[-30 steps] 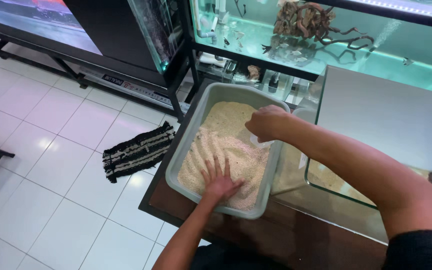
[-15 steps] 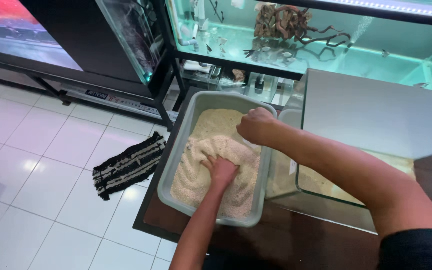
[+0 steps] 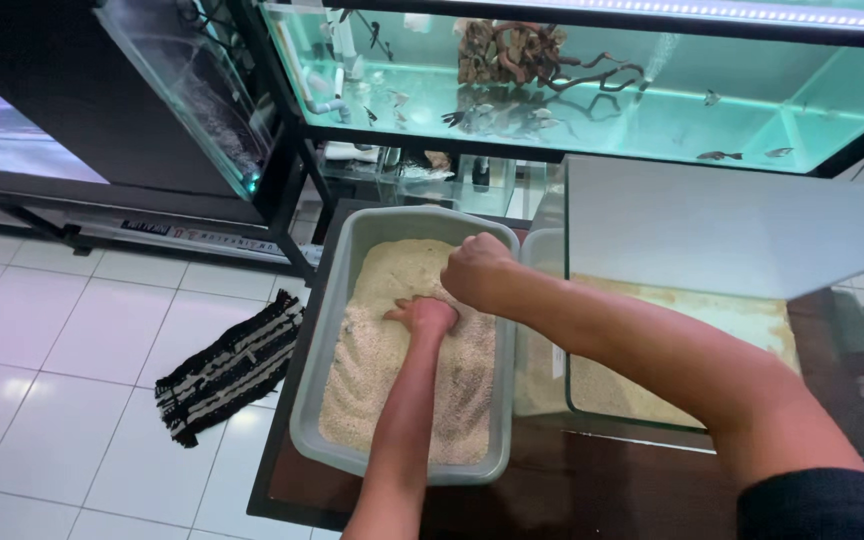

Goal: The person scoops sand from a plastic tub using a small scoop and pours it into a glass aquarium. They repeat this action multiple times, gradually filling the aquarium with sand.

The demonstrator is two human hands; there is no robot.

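A grey plastic tub [image 3: 335,300] filled with pale sand [image 3: 372,380] stands on a dark wooden table [image 3: 572,495]. My left hand [image 3: 422,315] lies palm down in the middle of the sand, its fingertips dug in and partly hidden. My right hand [image 3: 477,270] is closed into a fist just above the sand by the tub's right rim, close above my left hand. Whether anything is inside the fist is hidden.
A small glass tank [image 3: 712,300] with a layer of sand on its bottom stands right of the tub. Behind are a lit aquarium [image 3: 572,90] with driftwood and fish, and a dark stand. A black-and-white striped mat [image 3: 232,365] lies on the white tile floor at the left.
My left hand has slid through the sand from the tub's near end to its middle, with the fingers drawn in. My right fist has stayed by the right rim.
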